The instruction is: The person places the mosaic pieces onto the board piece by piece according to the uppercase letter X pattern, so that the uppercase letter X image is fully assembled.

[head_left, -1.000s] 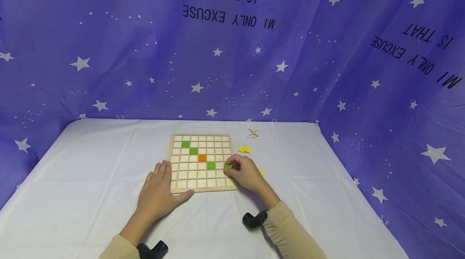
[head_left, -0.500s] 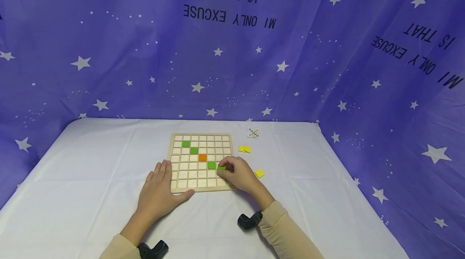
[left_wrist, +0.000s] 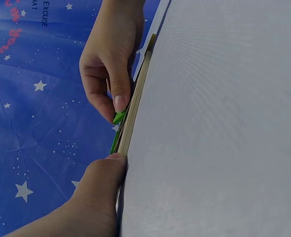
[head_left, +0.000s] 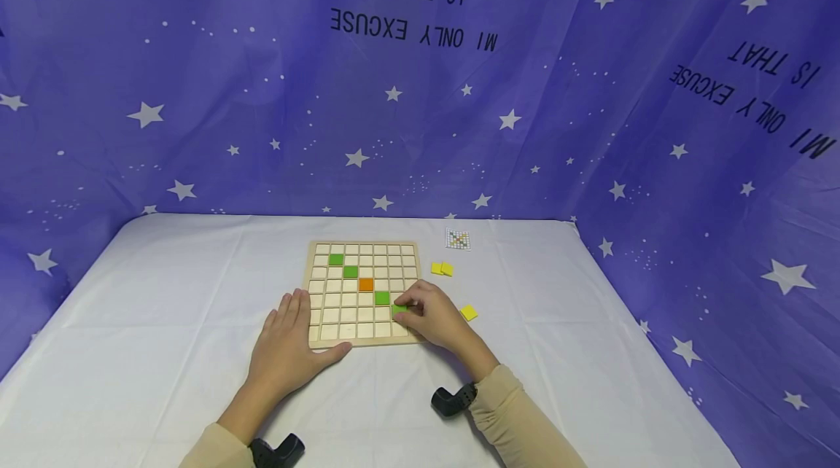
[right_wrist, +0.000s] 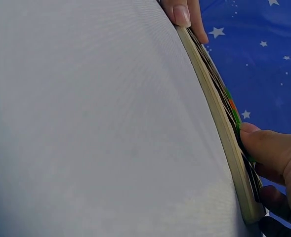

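Observation:
A square wooden grid board (head_left: 348,316) lies flat on the white cloth. My left hand (head_left: 282,344) rests against its left side, fingers straight, the thumb along the near edge. With thumb and fingers, my right hand (head_left: 434,315) pinches a green tile (head_left: 398,310) over a cell in the board's right part; in the left wrist view this green tile (left_wrist: 118,117) looks tilted. Up and left from it runs a diagonal of seated tiles: a green tile (head_left: 382,298), an orange tile (head_left: 366,284), then two more green ones. The right hand hides some right-hand cells.
Two yellow tiles (head_left: 442,269) lie touching or overlapping beyond the board's right edge. Another yellow tile (head_left: 468,313) lies right of my right hand. A small printed grid card (head_left: 458,239) sits farther back. A purple star-patterned curtain (head_left: 354,125) stands behind the table.
My right hand has moved left with the green tile, from the board's right edge to the cell diagonally below the last green one, then slightly lower. The left hand stays put.

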`<state>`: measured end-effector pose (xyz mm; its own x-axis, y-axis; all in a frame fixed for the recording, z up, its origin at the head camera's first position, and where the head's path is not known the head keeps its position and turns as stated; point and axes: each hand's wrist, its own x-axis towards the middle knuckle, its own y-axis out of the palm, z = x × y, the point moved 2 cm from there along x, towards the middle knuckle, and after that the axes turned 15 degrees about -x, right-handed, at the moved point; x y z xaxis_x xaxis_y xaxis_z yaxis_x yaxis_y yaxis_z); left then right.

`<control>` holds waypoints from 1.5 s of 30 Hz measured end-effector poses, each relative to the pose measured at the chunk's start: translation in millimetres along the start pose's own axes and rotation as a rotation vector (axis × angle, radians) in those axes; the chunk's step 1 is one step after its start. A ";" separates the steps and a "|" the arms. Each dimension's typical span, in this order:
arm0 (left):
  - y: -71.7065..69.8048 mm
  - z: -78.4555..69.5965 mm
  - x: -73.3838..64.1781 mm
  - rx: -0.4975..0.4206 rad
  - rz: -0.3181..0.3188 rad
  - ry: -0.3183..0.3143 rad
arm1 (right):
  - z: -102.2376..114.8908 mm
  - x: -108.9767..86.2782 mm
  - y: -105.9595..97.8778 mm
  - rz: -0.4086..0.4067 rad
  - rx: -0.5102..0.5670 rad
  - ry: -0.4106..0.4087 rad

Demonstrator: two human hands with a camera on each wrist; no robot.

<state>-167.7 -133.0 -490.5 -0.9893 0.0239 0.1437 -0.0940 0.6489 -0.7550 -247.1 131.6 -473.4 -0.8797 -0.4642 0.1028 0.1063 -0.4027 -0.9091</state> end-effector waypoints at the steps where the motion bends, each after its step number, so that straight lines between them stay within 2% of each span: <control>1: -0.1 -0.2 -0.1 0.000 0.000 0.000 | 0.0 0.0 0.0 0.001 -0.005 -0.001; 16: 0.3 0.0 0.2 -0.001 0.002 -0.005 | 2.5 -2.7 -2.3 0.023 -0.046 -0.032; 23: 1.2 2.5 -0.2 -0.002 -0.002 -0.005 | -0.5 -2.4 -4.1 -0.010 0.035 -0.018; 25: 1.3 2.6 -0.1 -0.003 -0.003 -0.001 | -3.7 -1.4 -6.5 -0.049 0.052 0.004; 29: 1.4 2.7 0.2 -0.002 -0.003 0.005 | -15.1 3.4 -14.8 -0.165 0.018 0.092; 33: 0.9 2.6 0.3 0.000 -0.003 0.007 | -32.4 10.4 -24.6 -0.242 -0.073 0.260; 36: 0.2 2.3 0.0 0.001 -0.001 0.005 | -46.8 15.4 -27.8 -0.209 -0.169 0.391; 38: -0.1 2.1 -0.3 0.000 -0.001 0.003 | -54.3 18.1 -28.2 -0.165 -0.212 0.437; 41: -0.2 1.9 -0.4 0.000 0.000 0.002 | -60.9 20.8 -28.2 -0.116 -0.228 0.445; 45: -0.1 1.6 -0.3 -0.004 0.001 0.005 | -64.4 23.0 -28.7 -0.118 -0.203 0.431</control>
<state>-167.5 -134.2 -491.5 -0.9889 0.0281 0.1460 -0.0927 0.6516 -0.7529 -300.2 183.3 -470.9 -0.9967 -0.0385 0.0718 -0.0599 -0.2510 -0.9661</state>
